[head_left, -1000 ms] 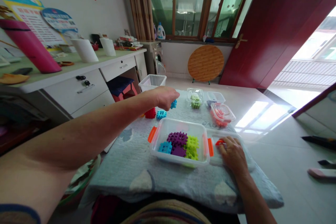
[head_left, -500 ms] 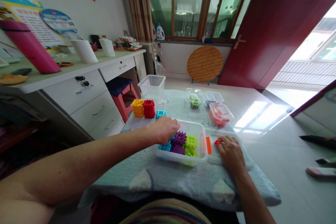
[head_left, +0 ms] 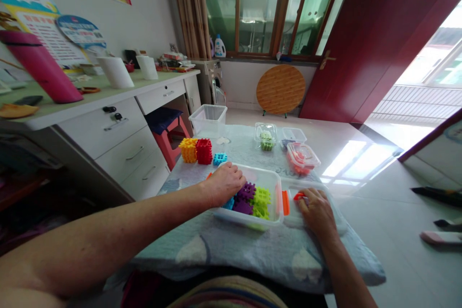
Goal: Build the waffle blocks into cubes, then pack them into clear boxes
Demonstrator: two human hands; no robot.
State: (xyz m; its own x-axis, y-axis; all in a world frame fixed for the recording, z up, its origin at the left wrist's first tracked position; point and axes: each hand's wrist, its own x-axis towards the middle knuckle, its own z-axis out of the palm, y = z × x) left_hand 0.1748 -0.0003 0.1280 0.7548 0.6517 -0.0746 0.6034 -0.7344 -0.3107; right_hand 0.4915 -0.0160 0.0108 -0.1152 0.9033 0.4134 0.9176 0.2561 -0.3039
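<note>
My left hand (head_left: 225, 183) reaches into the left end of a clear plastic box (head_left: 277, 191) on a pale blue blanket (head_left: 252, 250). Its fingers are curled down over the blocks, and what they hold is hidden. Inside the box lie purple blocks (head_left: 247, 191), green blocks (head_left: 262, 199) and a blue block (head_left: 228, 203). My right hand (head_left: 317, 211) rests flat on the clear lid (head_left: 335, 204) beside the box, with fingertips by an orange-red clip (head_left: 299, 196).
Behind the box stand a yellow cube (head_left: 188, 149), a red cube (head_left: 204, 150) and a loose blue block (head_left: 219, 158). Further back are three small lidded tubs (head_left: 302, 156) and an empty clear tub (head_left: 208, 119). A white desk (head_left: 108, 101) and a pink stool (head_left: 166, 130) are at the left.
My left hand drew back from the far blocks with a blue block and came down into the clear box. My right hand stayed on the lid.
</note>
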